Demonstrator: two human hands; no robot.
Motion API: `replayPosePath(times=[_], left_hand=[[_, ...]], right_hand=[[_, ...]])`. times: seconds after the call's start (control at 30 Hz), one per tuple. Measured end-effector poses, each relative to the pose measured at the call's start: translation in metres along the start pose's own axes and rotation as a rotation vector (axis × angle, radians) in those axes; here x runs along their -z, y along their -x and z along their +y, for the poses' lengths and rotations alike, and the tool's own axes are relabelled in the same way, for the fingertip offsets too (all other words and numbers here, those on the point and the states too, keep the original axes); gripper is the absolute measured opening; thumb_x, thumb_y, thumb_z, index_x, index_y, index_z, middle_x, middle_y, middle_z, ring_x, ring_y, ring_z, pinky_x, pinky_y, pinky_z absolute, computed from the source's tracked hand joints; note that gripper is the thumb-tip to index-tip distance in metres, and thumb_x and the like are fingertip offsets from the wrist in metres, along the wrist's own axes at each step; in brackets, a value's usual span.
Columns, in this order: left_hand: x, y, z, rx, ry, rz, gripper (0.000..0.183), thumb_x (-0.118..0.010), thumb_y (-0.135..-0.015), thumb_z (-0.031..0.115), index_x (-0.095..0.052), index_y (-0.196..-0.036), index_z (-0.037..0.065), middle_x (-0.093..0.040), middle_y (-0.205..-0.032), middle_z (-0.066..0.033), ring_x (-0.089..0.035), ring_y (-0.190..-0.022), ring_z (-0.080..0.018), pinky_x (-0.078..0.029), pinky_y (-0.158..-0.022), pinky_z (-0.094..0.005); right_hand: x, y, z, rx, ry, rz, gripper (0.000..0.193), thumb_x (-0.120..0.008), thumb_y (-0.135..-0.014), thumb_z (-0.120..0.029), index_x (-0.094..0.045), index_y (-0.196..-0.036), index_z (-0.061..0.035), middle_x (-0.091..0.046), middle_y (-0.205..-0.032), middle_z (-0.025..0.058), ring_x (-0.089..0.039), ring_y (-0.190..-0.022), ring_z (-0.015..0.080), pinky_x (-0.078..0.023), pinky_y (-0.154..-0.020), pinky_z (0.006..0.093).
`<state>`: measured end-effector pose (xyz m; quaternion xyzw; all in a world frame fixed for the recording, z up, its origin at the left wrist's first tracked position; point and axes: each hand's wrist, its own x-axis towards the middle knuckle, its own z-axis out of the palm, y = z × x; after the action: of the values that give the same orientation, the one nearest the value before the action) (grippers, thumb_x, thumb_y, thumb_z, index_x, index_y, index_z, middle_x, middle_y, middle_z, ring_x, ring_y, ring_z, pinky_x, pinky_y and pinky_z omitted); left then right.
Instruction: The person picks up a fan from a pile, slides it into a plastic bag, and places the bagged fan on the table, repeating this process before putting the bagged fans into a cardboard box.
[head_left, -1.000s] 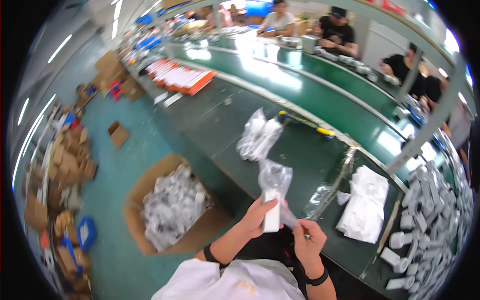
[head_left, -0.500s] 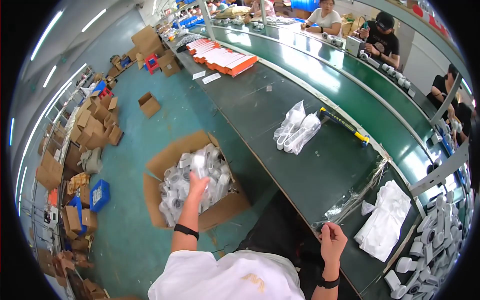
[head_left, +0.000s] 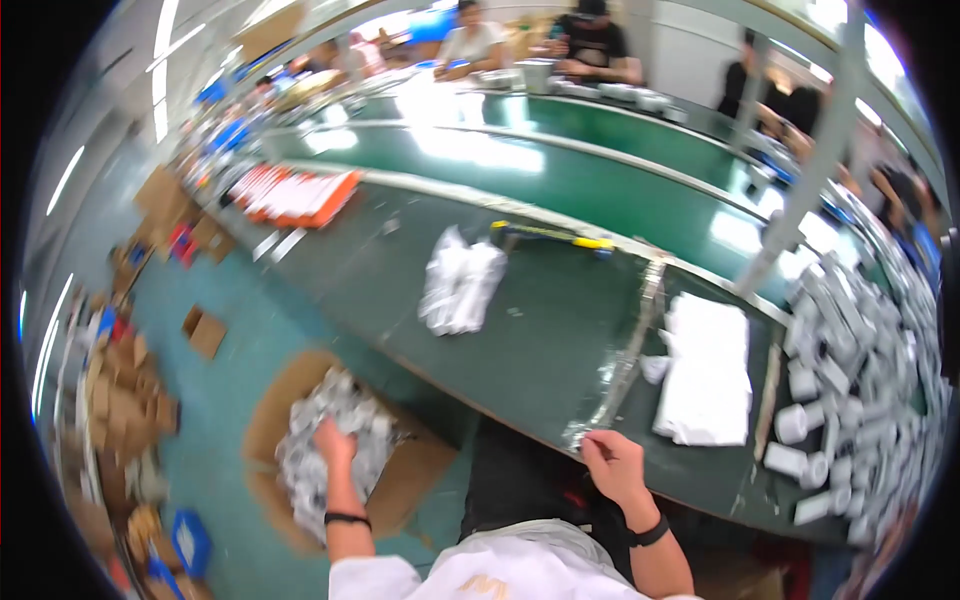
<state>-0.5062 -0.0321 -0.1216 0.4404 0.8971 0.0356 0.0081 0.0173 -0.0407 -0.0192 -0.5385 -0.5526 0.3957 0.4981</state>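
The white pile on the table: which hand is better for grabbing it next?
Probably the right hand: it is at the near edge of the table, close to the white pile. The left hand is farther off, down at the cardboard box.

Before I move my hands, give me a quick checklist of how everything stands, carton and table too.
1. Left hand at the bagged pieces: ok, down at the heap.
2. Left hand's grip on a piece: cannot tell, blurred.
3. Right hand clear of large pieces: ok, none shows in it.
4. Carton open at the top: ok.
5. White stack on the table: ok, lying flat.
6. Grey pieces neatly lined up: not ok, jumbled at right.
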Motion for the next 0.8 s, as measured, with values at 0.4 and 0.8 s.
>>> replayPosePath(times=[0.4,0.8], left_hand=[[0.125,0.085,0.265,-0.850,1.204,-0.030,0.032,-0.061,-0.088,0.003,-0.056,-0.120,-0.001,-0.060,-0.115,-0.0084,-0.058,-0.100,-0.0169,-0.047,-0.084,-0.0295],[0.069,0.123,0.331,-0.844,1.136,-0.426,0.032,-0.059,-0.092,0.004,-0.055,-0.122,-0.003,-0.063,-0.111,-0.0097,-0.060,-0.100,-0.0157,-0.047,-0.091,-0.0281]], right_hand=[[0.033,0.044,-0.036,0.085,0.005,0.207,0.013,-0.069,-0.087,-0.010,-0.069,-0.097,-0.0027,-0.065,-0.075,0.0037,-0.062,-0.066,0.0076,-0.050,-0.058,0.0229],[0.300,0.166,0.019,-0.370,0.860,1.496,0.052,-0.071,-0.082,-0.029,-0.054,-0.123,-0.0023,-0.063,-0.095,0.0110,-0.059,-0.074,0.0189,-0.049,-0.069,0.0315]])
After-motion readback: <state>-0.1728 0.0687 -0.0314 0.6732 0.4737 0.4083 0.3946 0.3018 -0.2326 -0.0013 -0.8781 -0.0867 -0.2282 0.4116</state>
